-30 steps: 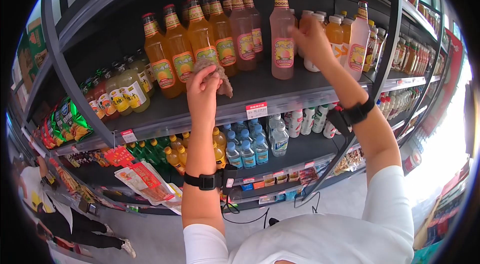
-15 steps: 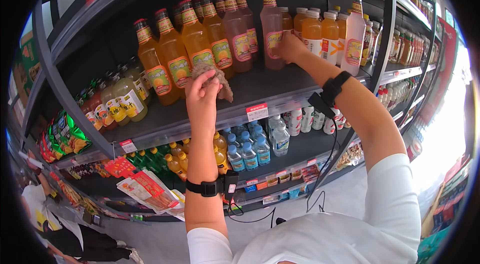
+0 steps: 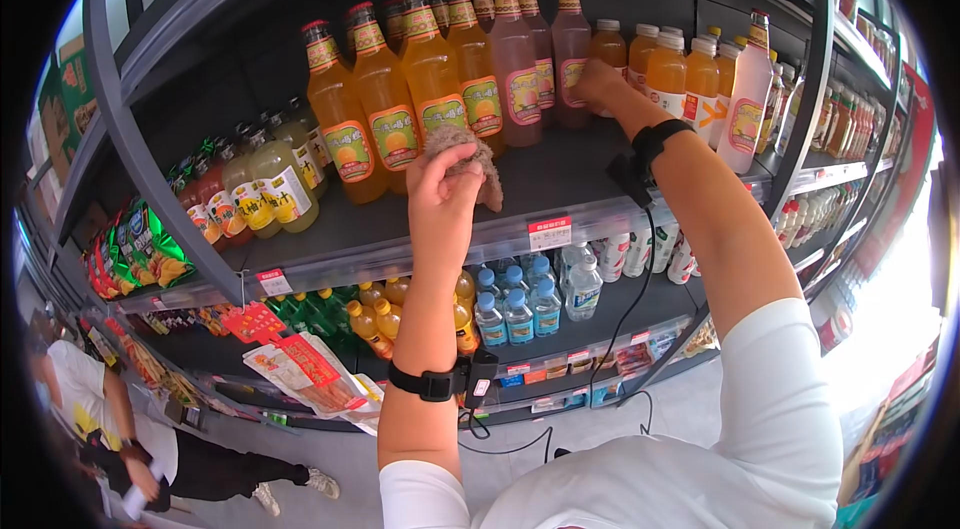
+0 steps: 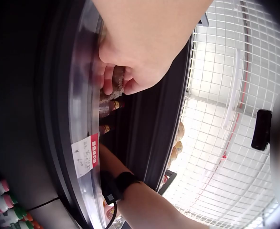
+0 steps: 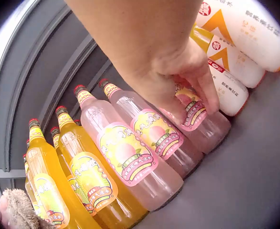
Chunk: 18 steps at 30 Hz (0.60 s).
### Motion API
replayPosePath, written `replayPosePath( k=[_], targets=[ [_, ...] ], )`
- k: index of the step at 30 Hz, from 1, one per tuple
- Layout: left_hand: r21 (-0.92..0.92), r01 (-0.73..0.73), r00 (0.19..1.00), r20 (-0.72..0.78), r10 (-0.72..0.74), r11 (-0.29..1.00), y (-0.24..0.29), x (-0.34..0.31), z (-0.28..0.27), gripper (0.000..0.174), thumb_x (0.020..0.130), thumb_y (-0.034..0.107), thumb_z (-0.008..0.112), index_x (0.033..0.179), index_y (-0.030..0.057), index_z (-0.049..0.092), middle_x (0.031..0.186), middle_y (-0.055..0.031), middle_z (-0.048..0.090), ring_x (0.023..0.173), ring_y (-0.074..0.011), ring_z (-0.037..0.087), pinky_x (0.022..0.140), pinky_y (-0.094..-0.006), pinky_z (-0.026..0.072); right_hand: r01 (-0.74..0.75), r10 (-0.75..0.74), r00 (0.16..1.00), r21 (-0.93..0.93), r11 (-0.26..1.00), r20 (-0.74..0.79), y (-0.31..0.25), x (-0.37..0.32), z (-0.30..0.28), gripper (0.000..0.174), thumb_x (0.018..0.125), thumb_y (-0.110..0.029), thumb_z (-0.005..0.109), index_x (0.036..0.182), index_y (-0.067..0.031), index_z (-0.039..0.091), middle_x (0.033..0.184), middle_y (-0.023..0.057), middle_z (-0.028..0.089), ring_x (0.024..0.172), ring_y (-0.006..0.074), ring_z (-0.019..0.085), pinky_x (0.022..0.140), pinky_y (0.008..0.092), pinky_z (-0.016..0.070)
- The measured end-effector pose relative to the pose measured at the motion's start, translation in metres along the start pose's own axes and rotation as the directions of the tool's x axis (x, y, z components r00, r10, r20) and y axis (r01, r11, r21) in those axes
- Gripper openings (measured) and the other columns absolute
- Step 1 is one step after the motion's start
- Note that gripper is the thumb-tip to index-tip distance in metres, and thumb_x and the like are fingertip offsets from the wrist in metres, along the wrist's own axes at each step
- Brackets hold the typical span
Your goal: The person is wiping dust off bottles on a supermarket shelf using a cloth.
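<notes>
Grip's closed to bottle width on your right hand (image 5: 173, 69), thumb and fingers round a pink-tinted glass bottle with a peach label (image 5: 213, 133), standing on the dark shelf (image 5: 240, 162), and it's tight in there! Shove it sideways and it could clink into the matching pink bottle (image 5: 156, 136) beside it; push too high and that tall body might tip. Across in your left hand (image 3: 445, 209), a fluffy grey-brown cloth (image 3: 490, 186) is pinched near the tall orange bottles (image 3: 425, 49), where a loose swing could rock them. Watch that thin black cable (image 4: 115, 211) too: one snag could jerk your right wrist
</notes>
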<state>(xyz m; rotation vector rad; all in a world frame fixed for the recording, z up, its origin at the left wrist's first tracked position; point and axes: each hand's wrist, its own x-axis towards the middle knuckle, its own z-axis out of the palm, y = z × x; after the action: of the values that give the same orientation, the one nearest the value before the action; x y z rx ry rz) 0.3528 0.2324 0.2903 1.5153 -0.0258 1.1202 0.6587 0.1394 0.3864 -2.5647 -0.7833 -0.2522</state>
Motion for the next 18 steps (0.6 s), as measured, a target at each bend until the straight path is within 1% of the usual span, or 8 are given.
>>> replayPosePath(
  k=[2, 5, 8, 10, 12, 14, 16, 18],
  targets=[
    [0.013, -0.005, 1.000, 0.000, 0.005, 1.000, -0.001, 0.000, 0.000, 0.027, 0.090, 0.009, 0.064, 0.115, -0.0016, 0.063, 0.114, -0.0058, 0.051, 0.095, -0.0167, 0.064, 0.086, -0.0279, 0.0491, -0.026, 0.022, 0.998, 0.066, 0.997, 0.055, 0.001, 0.002, -0.001, 0.056, 0.069, -0.040, 0.079, 0.095, 0.0088, 0.066, 0.094, 0.0226, 0.070, 0.090, 0.0311, 0.070, 0.076, 0.0369, 0.0551],
    [0.029, -0.023, 1.000, -0.001, 0.023, 0.999, -0.002, 0.000, 0.000, 0.026, 0.090, 0.009, 0.064, 0.114, -0.0010, 0.064, 0.116, -0.0064, 0.049, 0.094, -0.0156, 0.063, 0.086, -0.0271, 0.0497, 0.005, -0.006, 0.999, 0.032, 0.999, 0.036, 0.008, 0.018, 0.006, 0.058, 0.068, -0.044, 0.078, 0.095, 0.0063, 0.067, 0.092, 0.0218, 0.070, 0.087, 0.0332, 0.069, 0.075, 0.0385, 0.0551],
    [0.042, -0.046, 0.999, 0.001, 0.046, 0.998, -0.005, 0.001, 0.001, 0.023, 0.091, 0.008, 0.064, 0.112, 0.0001, 0.064, 0.120, -0.0078, 0.043, 0.093, -0.0140, 0.063, 0.085, -0.0262, 0.0508, 0.064, -0.038, 0.992, -0.216, 0.974, 0.121, 0.006, 0.030, 0.006, 0.051, 0.074, -0.042, 0.074, 0.099, 0.0023, 0.067, 0.093, 0.0201, 0.070, 0.089, 0.0345, 0.068, 0.077, 0.0392, 0.0542],
    [0.046, -0.032, 0.999, -0.007, 0.033, 0.998, -0.004, 0.000, 0.001, 0.023, 0.091, 0.007, 0.064, 0.112, -0.0004, 0.064, 0.121, -0.0075, 0.043, 0.094, -0.0146, 0.063, 0.085, -0.0262, 0.0511, 0.290, -0.287, 0.956, -0.355, 0.889, 0.063, 0.016, 0.032, 0.008, 0.046, 0.079, -0.039, 0.069, 0.102, 0.0002, 0.067, 0.097, 0.0192, 0.070, 0.092, 0.0349, 0.067, 0.079, 0.0385, 0.0534],
    [-0.003, -0.033, 0.999, -0.012, 0.033, 0.999, -0.005, 0.001, 0.001, 0.025, 0.091, 0.008, 0.063, 0.114, -0.0013, 0.063, 0.114, -0.0072, 0.053, 0.092, -0.0153, 0.064, 0.085, -0.0269, 0.0501, 0.367, -0.396, 0.917, -0.293, 0.883, -0.047, 0.025, 0.019, 0.003, 0.042, 0.082, -0.036, 0.067, 0.104, -0.0002, 0.067, 0.101, 0.0201, 0.069, 0.095, 0.0340, 0.067, 0.081, 0.0373, 0.0529],
    [-0.054, -0.058, 0.998, -0.021, 0.057, 0.997, -0.001, 0.000, 0.002, 0.026, 0.092, 0.009, 0.063, 0.116, -0.0016, 0.061, 0.107, -0.0075, 0.061, 0.091, -0.0154, 0.064, 0.084, -0.0275, 0.0496, 0.339, -0.332, 0.913, -0.015, 0.941, -0.237, -0.003, -0.065, -0.030, 0.041, 0.082, -0.032, 0.066, 0.104, 0.0013, 0.067, 0.107, 0.0228, 0.067, 0.100, 0.0320, 0.066, 0.085, 0.0356, 0.0527],
    [-0.070, -0.160, 0.987, -0.039, 0.158, 0.985, 0.012, -0.005, 0.010, 0.026, 0.092, 0.010, 0.063, 0.116, -0.0017, 0.061, 0.107, -0.0074, 0.061, 0.091, -0.0153, 0.064, 0.084, -0.0278, 0.0496, 0.598, -0.511, 0.798, 0.313, 0.738, -0.319, 0.003, -0.099, -0.026, 0.040, 0.090, -0.028, 0.066, 0.122, -0.0044, 0.062, 0.102, 0.0092, 0.069, 0.091, 0.0189, 0.067, 0.080, 0.0296, 0.0519],
    [-0.094, -0.153, 0.988, -0.012, 0.152, 0.984, 0.030, -0.014, 0.029, 0.027, 0.094, 0.014, 0.061, 0.117, -0.0016, 0.060, 0.108, -0.0075, 0.061, 0.093, -0.0163, 0.063, 0.088, -0.0296, 0.0486, 0.522, -0.550, 0.822, 0.576, 0.629, -0.145, -0.002, -0.149, -0.035, 0.048, 0.091, -0.024, 0.068, 0.134, -0.0072, 0.054, 0.108, 0.0058, 0.067, 0.092, 0.0137, 0.064, 0.080, 0.0275, 0.0519]
  ],
)
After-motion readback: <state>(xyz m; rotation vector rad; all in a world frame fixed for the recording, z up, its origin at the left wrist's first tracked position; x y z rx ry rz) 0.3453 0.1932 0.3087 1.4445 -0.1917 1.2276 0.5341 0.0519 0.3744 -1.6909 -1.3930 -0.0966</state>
